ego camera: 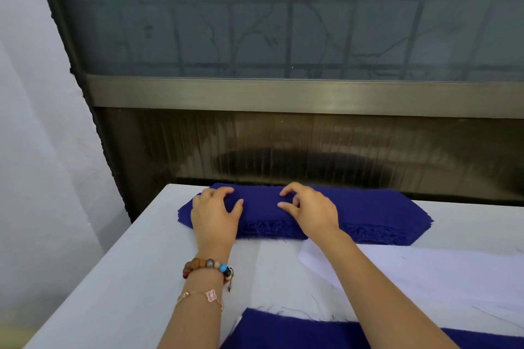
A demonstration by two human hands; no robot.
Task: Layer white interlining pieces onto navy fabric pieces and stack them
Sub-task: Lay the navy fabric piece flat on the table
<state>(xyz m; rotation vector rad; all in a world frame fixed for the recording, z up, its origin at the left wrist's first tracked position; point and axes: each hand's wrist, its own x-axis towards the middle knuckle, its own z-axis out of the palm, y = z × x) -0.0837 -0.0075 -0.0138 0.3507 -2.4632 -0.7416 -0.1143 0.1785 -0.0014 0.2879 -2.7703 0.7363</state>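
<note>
A thick stack of navy fabric pieces [377, 212] lies along the far edge of the table, its frayed edges facing me. My left hand [215, 212] rests on the stack's left part, fingers curled on the top piece. My right hand [309, 207] sits on the middle of the stack, its fingertips pinching at the top layer. White interlining pieces [425, 272] lie flat on the table to the right, nearer to me. Another navy piece [297, 331] lies at the bottom edge, partly under my right forearm.
The white table [127, 263] ends at the left, with a pale curtain beyond. A dark window frame and metal sill [283, 96] stand right behind the stack. My left wrist wears a bead bracelet and a thin chain.
</note>
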